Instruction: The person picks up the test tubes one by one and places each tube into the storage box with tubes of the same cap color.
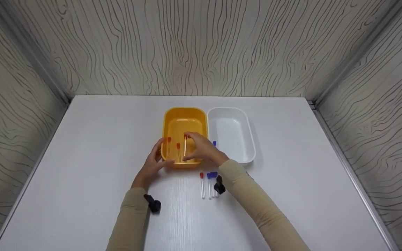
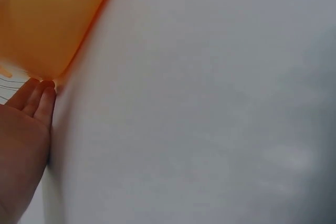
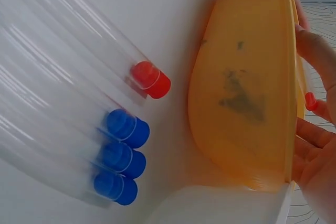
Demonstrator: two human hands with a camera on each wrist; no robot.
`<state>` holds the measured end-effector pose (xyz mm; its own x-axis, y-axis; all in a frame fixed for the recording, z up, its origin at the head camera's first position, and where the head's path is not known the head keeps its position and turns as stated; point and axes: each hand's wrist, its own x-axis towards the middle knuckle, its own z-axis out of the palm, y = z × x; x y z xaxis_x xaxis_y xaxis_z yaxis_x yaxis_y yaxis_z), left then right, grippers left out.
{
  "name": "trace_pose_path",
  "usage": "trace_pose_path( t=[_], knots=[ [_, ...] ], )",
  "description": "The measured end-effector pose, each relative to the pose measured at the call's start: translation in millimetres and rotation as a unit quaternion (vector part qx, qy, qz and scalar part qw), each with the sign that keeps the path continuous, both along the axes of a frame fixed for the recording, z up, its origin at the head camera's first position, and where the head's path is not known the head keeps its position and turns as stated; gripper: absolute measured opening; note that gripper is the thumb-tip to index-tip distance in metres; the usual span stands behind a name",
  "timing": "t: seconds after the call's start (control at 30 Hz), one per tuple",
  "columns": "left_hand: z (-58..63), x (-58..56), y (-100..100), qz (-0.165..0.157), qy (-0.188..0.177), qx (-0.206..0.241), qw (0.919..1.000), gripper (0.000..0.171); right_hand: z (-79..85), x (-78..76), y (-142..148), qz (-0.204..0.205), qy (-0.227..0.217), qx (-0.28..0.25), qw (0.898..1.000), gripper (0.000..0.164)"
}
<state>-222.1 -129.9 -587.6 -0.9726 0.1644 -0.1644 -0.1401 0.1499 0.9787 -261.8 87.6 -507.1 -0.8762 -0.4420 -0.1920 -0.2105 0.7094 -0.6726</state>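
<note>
My right hand (image 1: pixel 202 148) reaches into the yellow tray (image 1: pixel 185 109). Between its thumb and fingers it holds a red-capped test tube (image 1: pixel 185 146); the red cap (image 3: pixel 310 101) shows beside the fingers in the right wrist view. Two more red-capped tubes, a left one (image 1: pixel 169 148) and a shorter-looking one (image 1: pixel 179 153), are in the same tray. At the tray's near left corner, my left hand (image 1: pixel 151 165) grips it, thumb at the front rim and fingers along the left wall. The left wrist view has its fingertips (image 2: pixel 47 90) against the orange plastic.
Right beside the yellow tray stands a white tray (image 1: pixel 248 139), with a blue cap (image 1: pixel 214 143) showing past my right hand. On the white table in front lie a red-capped tube (image 1: pixel 202 186) and three blue-capped tubes (image 3: pixel 119 156). Wood-patterned panels (image 1: pixel 187 48) enclose the table.
</note>
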Motion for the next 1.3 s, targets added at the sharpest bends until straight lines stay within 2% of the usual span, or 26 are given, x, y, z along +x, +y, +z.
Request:
trace_pose_path(
  t=[0.3, 0.47, 0.8, 1.07, 1.3],
  knots=[
    [-3.0, 1.4, -0.9, -0.009, 0.024, 0.023, 0.9994, 0.089, -5.9, 1.5, -10.2, -0.002, -0.005, 0.024, 1.000, 0.092],
    [-2.7, 1.6, -1.1, 0.000, 0.011, 0.016, 0.9998, 0.089, -11.8, 0.6, -13.7, 0.000, -0.007, 0.034, 0.999, 0.088],
    [-0.8, 0.0, 0.9, 0.012, -0.026, 0.003, 0.9996, 0.091, -18.2, -2.4, -17.8, 0.014, 0.019, 0.109, 0.994, 0.085],
    [1.4, -0.2, 1.4, 0.008, -0.011, 0.002, 0.9999, 0.090, -19.8, -3.2, -19.1, 0.012, 0.028, 0.140, 0.990, 0.083],
    [-0.7, -0.6, 0.5, 0.008, -0.004, 0.015, 0.9998, 0.091, -19.8, -5.4, -20.2, 0.029, 0.053, 0.158, 0.986, 0.083]
  ],
)
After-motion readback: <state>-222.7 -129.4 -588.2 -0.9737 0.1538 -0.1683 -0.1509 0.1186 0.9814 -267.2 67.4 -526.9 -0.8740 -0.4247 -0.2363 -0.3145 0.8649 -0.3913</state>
